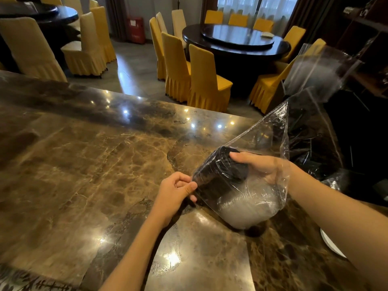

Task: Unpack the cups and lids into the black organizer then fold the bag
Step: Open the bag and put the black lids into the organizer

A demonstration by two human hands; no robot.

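Note:
A clear plastic bag (pixel 270 131) lies on the brown marble counter (pixel 94 164), its open end raised toward the upper right. Inside it sit a stack of black lids (pixel 218 173) and, below that, a stack of clear cups (pixel 249 208). My right hand (pixel 258 166) is inside the bag, fingers closed around the black lid stack. My left hand (pixel 176 192) pinches the bag's closed lower-left end against the lids. A black organizer (pixel 310 143) stands behind the bag at the right, mostly hidden by the plastic.
A white plate (pixel 331 244) shows at the counter's right edge under my right forearm. Beyond the counter's far edge are yellow-covered chairs (pixel 205 80) and a dark round dining table (pixel 237 38).

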